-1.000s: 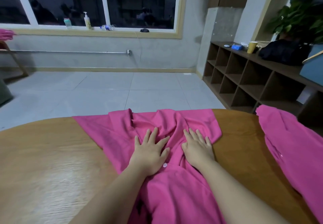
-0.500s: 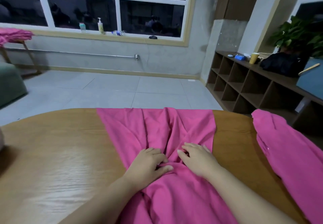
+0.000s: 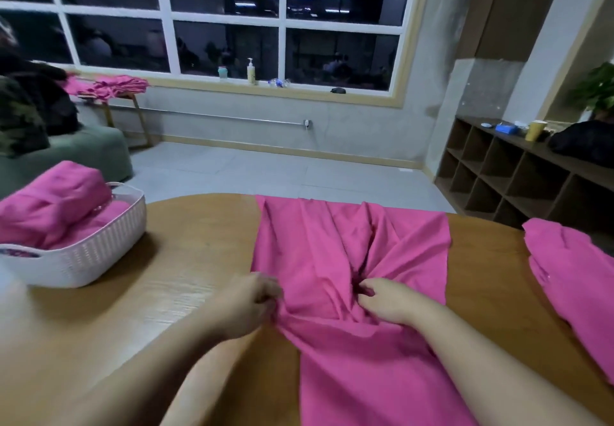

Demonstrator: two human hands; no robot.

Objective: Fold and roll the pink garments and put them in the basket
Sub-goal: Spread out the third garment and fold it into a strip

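Hands on the cloth, both of them! Left hand (image 3: 247, 304) sits at the left edge of the pink garment (image 3: 335, 259) with fingers curled in, pinching a gather of fabric, and folds fan out from that grip. Right hand (image 3: 387, 299) is further right, near the garment's middle, fingers bent down and bunching the material into a dark pucker of creases just above the knuckles. That garment lies spread lengthwise down the wooden table (image 3: 166, 292), its far hem at the table's far edge, its near end running off the bottom of view between the 2 forearms. Over on the left, the white woven basket (image 3: 96, 253) stands on the table, well apart from the hands, already holding pink rolled garments (image 3: 53, 203) piled above its rim. A second pink garment (image 3: 574, 279) lies flat at the table's right side, untouched.
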